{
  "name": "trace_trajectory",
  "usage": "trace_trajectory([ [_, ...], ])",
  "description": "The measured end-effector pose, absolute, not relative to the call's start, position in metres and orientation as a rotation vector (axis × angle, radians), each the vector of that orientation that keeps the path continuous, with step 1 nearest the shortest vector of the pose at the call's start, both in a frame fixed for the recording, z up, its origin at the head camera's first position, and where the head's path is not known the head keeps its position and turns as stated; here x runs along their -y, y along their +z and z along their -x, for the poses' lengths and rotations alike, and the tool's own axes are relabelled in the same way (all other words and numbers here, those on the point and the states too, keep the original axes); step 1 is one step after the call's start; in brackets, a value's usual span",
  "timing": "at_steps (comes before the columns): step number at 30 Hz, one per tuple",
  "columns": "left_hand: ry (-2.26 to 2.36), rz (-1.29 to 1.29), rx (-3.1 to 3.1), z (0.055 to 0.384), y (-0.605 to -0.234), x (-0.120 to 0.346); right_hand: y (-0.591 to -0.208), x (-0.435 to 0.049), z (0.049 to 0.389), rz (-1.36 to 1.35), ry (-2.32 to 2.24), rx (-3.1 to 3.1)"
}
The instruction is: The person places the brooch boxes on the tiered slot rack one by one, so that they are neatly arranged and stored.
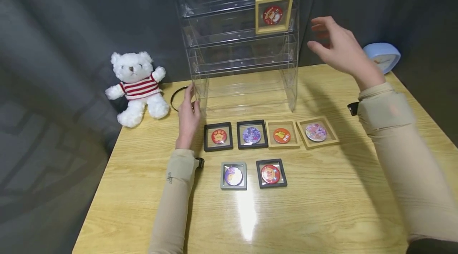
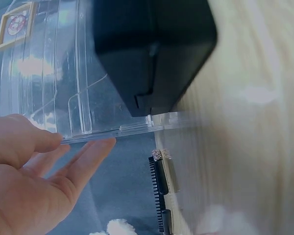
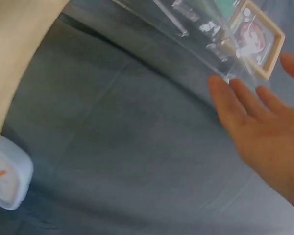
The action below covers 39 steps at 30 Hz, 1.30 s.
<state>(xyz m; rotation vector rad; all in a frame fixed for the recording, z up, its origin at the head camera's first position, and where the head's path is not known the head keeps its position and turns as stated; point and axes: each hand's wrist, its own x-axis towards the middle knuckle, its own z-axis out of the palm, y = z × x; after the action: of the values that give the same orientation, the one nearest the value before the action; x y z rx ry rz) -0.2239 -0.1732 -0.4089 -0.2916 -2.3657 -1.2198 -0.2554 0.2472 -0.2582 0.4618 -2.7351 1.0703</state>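
Observation:
A clear acrylic display rack (image 1: 243, 53) with several tiers stands at the back of the table. My left hand (image 1: 188, 117) pinches its lower left side; in the left wrist view, the thumb and fingers (image 2: 95, 156) lie on either side of the panel edge. On an upper tier at the right leans a yellow-framed badge case (image 1: 274, 13) with a red round badge. My right hand (image 1: 338, 47) is raised just right of that case, holding nothing, fingers loosely bent. In the right wrist view its fingertips (image 3: 216, 83) overlap the rack's side edge.
In front of the rack lies a row of framed badges, including a black case (image 1: 218, 136) and a tan one (image 1: 317, 132). Nearer are a grey case (image 1: 233, 175) and a black case (image 1: 271, 173). A white teddy bear (image 1: 137, 87), black band (image 1: 175, 97) and blue clock (image 1: 383, 57) flank the rack.

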Motion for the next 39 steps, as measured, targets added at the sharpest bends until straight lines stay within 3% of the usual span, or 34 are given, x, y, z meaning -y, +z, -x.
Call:
trace_trajectory([
  [23,-1.232,0.274,2.390,0.224,-0.411,0.174,-0.335,-0.318,0.207,-0.751,1.258,3.066],
  [39,-1.192,0.271,2.392,0.225,-0.409,0.171,-0.378,-0.326,0.194,-1.080,1.143,3.264],
])
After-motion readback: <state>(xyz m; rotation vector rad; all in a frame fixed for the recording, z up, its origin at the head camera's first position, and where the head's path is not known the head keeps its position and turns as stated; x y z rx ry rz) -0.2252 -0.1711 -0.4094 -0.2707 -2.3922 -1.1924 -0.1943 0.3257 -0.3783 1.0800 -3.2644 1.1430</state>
